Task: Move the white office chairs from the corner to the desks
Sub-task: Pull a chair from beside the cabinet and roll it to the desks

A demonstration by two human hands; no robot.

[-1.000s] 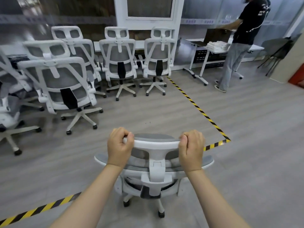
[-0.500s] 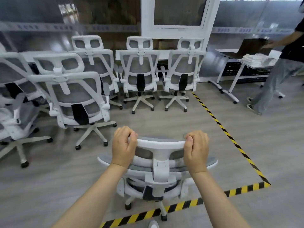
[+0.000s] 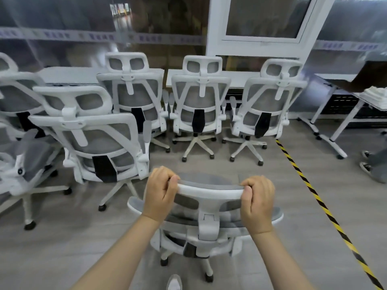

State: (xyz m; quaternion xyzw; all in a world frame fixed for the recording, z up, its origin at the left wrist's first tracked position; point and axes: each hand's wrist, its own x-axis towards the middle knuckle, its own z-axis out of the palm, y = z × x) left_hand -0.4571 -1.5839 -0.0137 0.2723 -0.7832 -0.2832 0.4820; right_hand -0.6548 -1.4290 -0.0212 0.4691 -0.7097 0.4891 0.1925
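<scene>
Grey floor (image 3: pixel 272 185), chairs (image 3: pixel 199 109) crowd the upper frame, unmoved; left hand (image 3: pixel 160 194) and right hand (image 3: pixel 257 203) both clench one chair's headrest (image 3: pixel 209 190) — most work remains.

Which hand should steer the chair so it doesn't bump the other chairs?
Probably the left hand. Both it and the right hand grip the headrest, but the nearest parked chair stands on the left, so that hand can push away from it.

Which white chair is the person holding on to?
The nearest white mesh office chair, at bottom centre. Both hands, left and right, grip its headrest. All the other chairs stand untouched.
</scene>
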